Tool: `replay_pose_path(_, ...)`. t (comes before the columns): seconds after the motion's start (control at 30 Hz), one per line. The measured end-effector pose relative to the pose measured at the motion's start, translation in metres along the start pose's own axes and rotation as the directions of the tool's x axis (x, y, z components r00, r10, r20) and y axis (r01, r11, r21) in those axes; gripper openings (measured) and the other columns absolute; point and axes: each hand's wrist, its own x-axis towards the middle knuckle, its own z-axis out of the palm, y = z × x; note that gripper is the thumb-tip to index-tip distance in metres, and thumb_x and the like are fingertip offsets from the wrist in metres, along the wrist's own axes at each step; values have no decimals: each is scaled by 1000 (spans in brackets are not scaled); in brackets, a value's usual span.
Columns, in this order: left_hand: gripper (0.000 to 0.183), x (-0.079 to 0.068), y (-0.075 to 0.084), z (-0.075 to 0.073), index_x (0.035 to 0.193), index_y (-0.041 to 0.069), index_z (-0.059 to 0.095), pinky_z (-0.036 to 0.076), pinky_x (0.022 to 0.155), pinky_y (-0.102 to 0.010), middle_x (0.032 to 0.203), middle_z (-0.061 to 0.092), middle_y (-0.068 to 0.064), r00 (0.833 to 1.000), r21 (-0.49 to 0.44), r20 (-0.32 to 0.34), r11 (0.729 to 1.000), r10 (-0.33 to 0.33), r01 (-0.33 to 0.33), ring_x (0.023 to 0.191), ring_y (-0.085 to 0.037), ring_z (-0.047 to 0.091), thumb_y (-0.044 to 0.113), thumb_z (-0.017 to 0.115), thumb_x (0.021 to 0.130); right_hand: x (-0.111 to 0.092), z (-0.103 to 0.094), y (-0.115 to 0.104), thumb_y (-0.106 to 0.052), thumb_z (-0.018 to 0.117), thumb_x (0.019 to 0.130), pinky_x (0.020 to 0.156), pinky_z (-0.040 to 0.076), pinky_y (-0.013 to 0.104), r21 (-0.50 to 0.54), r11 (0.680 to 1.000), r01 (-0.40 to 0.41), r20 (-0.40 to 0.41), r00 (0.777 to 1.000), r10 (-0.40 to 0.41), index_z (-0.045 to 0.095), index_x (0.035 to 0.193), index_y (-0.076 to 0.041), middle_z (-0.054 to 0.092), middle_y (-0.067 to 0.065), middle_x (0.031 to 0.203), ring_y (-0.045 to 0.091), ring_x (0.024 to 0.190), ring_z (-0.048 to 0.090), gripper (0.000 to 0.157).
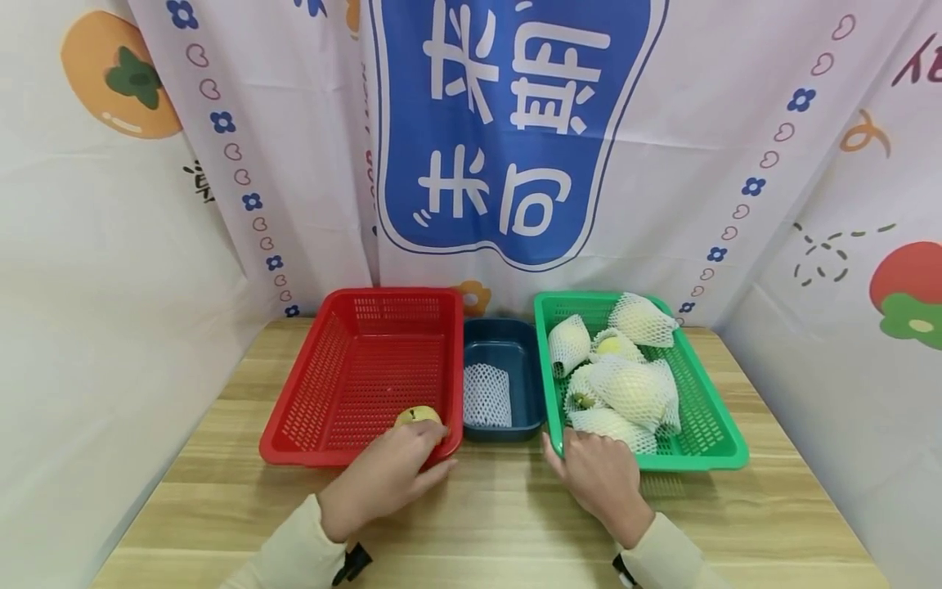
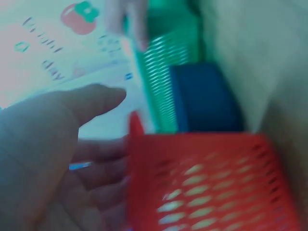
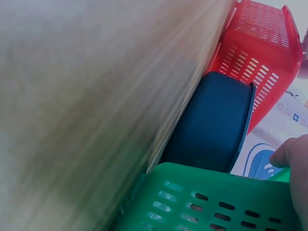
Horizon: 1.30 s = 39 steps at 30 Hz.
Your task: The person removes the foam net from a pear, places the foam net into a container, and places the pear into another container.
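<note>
In the head view, my left hand (image 1: 393, 470) reaches over the near right corner of the red basket (image 1: 290, 433). Just beyond its fingertips sits a yellow fruit (image 1: 416, 415) with a dark stem spot. The left wrist view shows the thumb (image 2: 103, 99) apart from the fingers, which are partly hidden behind the red wall. My right hand (image 1: 599, 474) lies over the near left rim of the green basket (image 1: 706, 458), its fingertips hidden close to a net-wrapped fruit (image 1: 614, 427). In the right wrist view its thumb (image 3: 288, 151) extends over the basket.
Between the baskets stands a dark blue bin (image 1: 522, 352) holding a white foam net sleeve (image 1: 487, 397). Several fruits in white foam nets fill the left part of the green basket. All stand on a wooden table (image 1: 486, 523) against a printed cloth backdrop (image 1: 309, 164).
</note>
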Motion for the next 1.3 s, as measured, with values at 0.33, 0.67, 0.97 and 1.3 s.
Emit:
replay_pose_path(0.33,25,6,-7,52,97,11,68,57,52,-33,87,71,-2,946,506,-287,862,152,15,75,-16,69,31,81,88,1,-2,1,-44,62,97,33,20,27,0,1000,-16,10,1000,16,34,59,-20,26,-7,46,11,36,25,53)
replay_pose_path(0.67,31,11,-11,63,92,13,65,53,47,-33,84,71,-1,921,536,-360,841,148,74,69,-16,68,35,85,84,4,-4,-4,-46,63,98,35,22,27,9,1000,-15,52,999,15,38,60,-20,28,-6,47,11,37,27,53)
replay_pose_path(0.97,32,13,-8,65,94,13,65,55,50,-33,87,72,-2,934,520,-339,850,111,88,70,-17,68,36,86,85,4,-10,-2,-51,65,98,36,26,27,50,998,-26,166,986,17,41,62,-20,32,-7,48,10,38,30,53)
replay_pose_path(1.3,34,12,-8,63,98,14,67,55,50,-33,89,72,-1,942,521,-313,851,120,65,73,-15,69,39,86,84,29,-56,24,-51,61,104,69,56,36,385,884,-263,513,858,32,74,98,-14,68,-5,78,10,70,64,40)
